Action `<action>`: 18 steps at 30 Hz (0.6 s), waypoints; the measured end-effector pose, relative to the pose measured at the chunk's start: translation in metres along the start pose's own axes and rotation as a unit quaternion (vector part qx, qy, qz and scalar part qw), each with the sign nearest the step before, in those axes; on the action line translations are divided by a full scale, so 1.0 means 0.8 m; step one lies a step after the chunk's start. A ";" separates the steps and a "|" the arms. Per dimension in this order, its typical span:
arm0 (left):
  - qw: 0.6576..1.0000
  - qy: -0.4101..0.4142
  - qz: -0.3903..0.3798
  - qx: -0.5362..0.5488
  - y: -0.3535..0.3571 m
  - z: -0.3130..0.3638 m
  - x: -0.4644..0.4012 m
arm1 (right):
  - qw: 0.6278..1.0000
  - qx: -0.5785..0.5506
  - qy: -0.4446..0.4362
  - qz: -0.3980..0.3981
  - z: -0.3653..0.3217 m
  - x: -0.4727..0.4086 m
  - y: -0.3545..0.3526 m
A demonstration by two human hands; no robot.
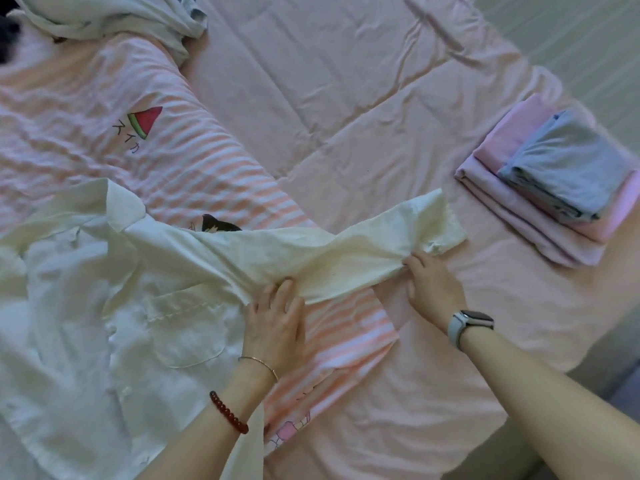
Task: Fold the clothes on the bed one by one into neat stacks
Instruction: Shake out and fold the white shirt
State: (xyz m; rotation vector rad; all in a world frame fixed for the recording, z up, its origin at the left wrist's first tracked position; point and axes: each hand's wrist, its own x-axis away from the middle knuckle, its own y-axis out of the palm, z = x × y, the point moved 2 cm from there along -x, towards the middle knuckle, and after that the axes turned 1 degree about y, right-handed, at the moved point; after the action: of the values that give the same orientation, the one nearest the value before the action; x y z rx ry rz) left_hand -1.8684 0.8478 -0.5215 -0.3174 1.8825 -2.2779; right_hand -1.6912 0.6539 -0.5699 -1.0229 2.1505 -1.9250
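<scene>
Head view: white button shirt [114, 306] spread over the near left of the bed [346, 98], chest pocket up, one long sleeve [311, 258] stretched out to the right across the pink sheet. Left hand [275, 318] laid on the shirt at the sleeve's root, fingers mostly straight and pressing the cloth, grip holding nothing. Right hand [433, 282] at the sleeve near the cuff, fingertips bunching the fabric there, grip closed on the sleeve. Underneath, a pink-striped tee [104, 133] with a watermelon print, flat on the bed. Up at far left, a crumpled pale garment [114, 15]. Off to the right, well apart from the hands, a folded stack [554, 188]: grey-blue piece atop pink and lilac ones. Smartwatch [467, 323] on the right wrist, red bead bracelet [227, 412] on the left.
</scene>
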 end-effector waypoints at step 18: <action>0.995 0.036 -0.097 0.012 0.023 0.055 -0.021 | 0.544 -0.649 0.532 -0.001 0.015 -0.040 0.016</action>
State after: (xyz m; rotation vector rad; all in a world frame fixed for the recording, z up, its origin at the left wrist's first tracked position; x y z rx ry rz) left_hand -1.8405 0.8075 -0.5326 -0.4399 1.9335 -2.4657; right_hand -1.6663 0.6598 -0.5956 0.6666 4.2867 -0.3353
